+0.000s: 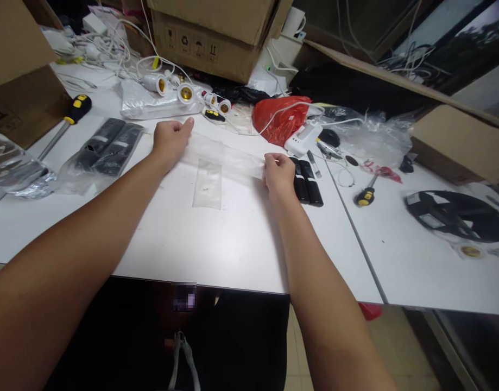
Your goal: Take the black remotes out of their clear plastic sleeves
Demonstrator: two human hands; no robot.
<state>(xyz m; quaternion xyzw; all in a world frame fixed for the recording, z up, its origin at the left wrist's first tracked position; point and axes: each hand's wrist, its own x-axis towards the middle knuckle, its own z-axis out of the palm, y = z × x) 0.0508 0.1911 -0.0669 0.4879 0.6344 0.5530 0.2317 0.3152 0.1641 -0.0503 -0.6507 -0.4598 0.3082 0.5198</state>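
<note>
Both hands, left hand (170, 138) and right hand (278, 172), pinch clear bag (227, 155) ends above bare table (216, 244).

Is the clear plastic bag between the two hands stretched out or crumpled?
Stretched out: the clear plastic bag spans flat between the left hand and right hand.

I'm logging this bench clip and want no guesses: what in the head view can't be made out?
- Head view: the clear plastic bag stretched between the left hand and right hand; any contents are lost in its transparency.
- Small flat bag: specks inside, too small to identify.
- Black items in plastic: wrapping glare hides what they are.
- Patch below the table edge: blurred.
- Crumpled plastic: cut by the left edge.
</note>
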